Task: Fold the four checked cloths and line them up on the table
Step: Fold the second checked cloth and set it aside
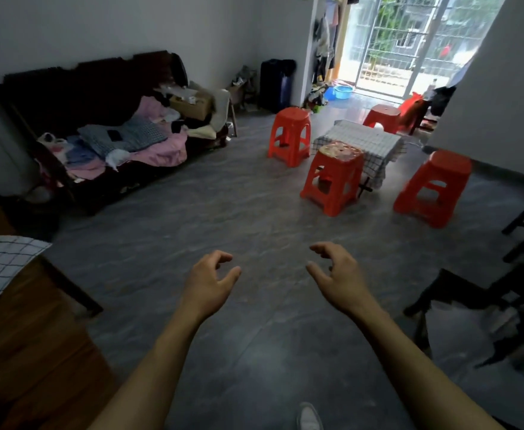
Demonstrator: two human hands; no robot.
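At the lower middle of the frame, both bare forearms reach forward over the grey stone-patterned floor. The left hand and the right hand hang side by side with a gap between them, fingers loosely curled and thumbs apart, and neither one grips anything.

At the left edge of the frame, a white cloth with a dark grid check lies on the brown wooden table, one corner reaching past the table's far edge. Only part of it shows, so whether it is folded cannot be told. Near the upper right, another white checked cloth is spread over a low table among the four red plastic stools, hanging down at its sides; it looks unfolded. On the dark wooden sofa at upper left, a grey-blue checked fabric lies in a heap with pink and white laundry; it may be one of the four, though that is not certain.

By this showing, the work is early at best: no row of folded cloths is visible on the wooden table, and at least one cloth seems still to need collecting from across the room. A fourth cloth cannot be picked out. With both hands free, fetching a cloth looks like the likely next step.
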